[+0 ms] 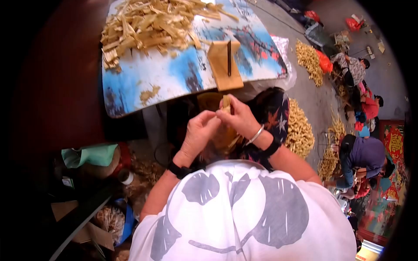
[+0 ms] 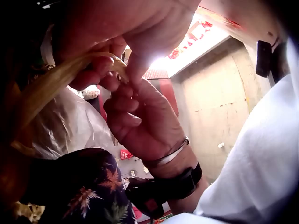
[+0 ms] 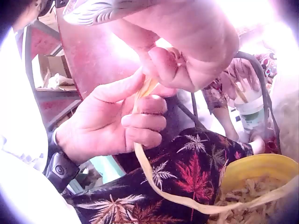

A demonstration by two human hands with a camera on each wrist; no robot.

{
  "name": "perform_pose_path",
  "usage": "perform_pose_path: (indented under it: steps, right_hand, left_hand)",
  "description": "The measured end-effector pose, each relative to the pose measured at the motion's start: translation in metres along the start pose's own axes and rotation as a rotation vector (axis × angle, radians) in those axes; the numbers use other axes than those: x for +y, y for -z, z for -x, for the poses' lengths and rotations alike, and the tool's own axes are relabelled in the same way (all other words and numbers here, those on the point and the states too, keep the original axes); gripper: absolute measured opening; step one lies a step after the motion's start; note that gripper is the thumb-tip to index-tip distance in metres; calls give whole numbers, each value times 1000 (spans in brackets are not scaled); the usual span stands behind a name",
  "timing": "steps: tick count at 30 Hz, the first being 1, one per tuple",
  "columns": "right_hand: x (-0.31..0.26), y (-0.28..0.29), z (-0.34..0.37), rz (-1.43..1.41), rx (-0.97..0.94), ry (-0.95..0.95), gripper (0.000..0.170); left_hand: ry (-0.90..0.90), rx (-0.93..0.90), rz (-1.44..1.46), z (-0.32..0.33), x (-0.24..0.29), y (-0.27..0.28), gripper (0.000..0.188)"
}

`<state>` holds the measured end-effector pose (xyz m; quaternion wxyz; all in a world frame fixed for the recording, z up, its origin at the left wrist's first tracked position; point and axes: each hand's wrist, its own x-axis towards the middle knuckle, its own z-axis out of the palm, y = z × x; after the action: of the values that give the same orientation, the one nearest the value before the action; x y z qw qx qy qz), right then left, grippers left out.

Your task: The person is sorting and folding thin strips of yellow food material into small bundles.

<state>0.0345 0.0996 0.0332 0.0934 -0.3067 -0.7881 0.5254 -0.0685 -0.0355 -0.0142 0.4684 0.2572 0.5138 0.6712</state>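
Both hands meet over the lap, pinching a pale yellow strip (image 3: 150, 175) between them. In the right wrist view the left hand (image 3: 117, 116) has its thumb and curled fingers on the strip, which hangs down in a long curve towards a yellow bucket (image 3: 259, 163). The right hand (image 3: 187, 44) touches the left at the fingertips. In the head view the left hand (image 1: 201, 132) is beside the right hand (image 1: 241, 117), where a short yellow piece (image 1: 226, 102) stands up from the right fingers. The left wrist view shows the strip (image 2: 51, 86) bending into the fingertips.
A painted table (image 1: 174, 78) holds a heap of strips (image 1: 152, 26) and a wooden stand (image 1: 224, 65) with a dark upright bar. Piles of knotted pieces (image 1: 299, 130) lie on the floor to the right. Several people are farther right; a blue container (image 1: 127, 222) is lower left.
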Motion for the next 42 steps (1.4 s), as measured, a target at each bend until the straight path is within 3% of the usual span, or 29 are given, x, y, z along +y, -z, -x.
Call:
perform_pose_path:
  steps: [5,10,14,17,22,29,34,38,41,42]
  right_hand:
    - [0,7,7,-496,-211,-233,14]
    - [11,23,7,-530,-162,-169,9]
    - [15,32,11,-541,-202,-242,12]
    - [6,43,4,-491,-166,-134,17]
    - [-21,66,-36,-321,116,200,20]
    - [-22,66,-100,-41,462,428,17]
    - [-5,56,-112,337,462,495,16]
    - [-2,58,-101,369,460,489,15]
    - [7,66,-87,349,454,506,14]
    - [6,71,-79,319,443,501,14]
  left_hand:
    - [-50,77,-139,7,5,-6,14]
    - [-56,101,-212,12,-3,0,14]
    - [-29,91,-302,16,0,-4,15]
    - [-84,114,-343,5,9,-7,13]
    - [-455,241,-755,-49,87,-24,11]
    - [-419,328,-780,-122,102,-12,14]
    - [-379,354,-764,-131,84,-8,15]
    - [-400,423,-845,-122,87,-18,15]
    - [-412,573,-782,-123,77,1,15]
    - [-345,519,-690,-119,76,14,16]
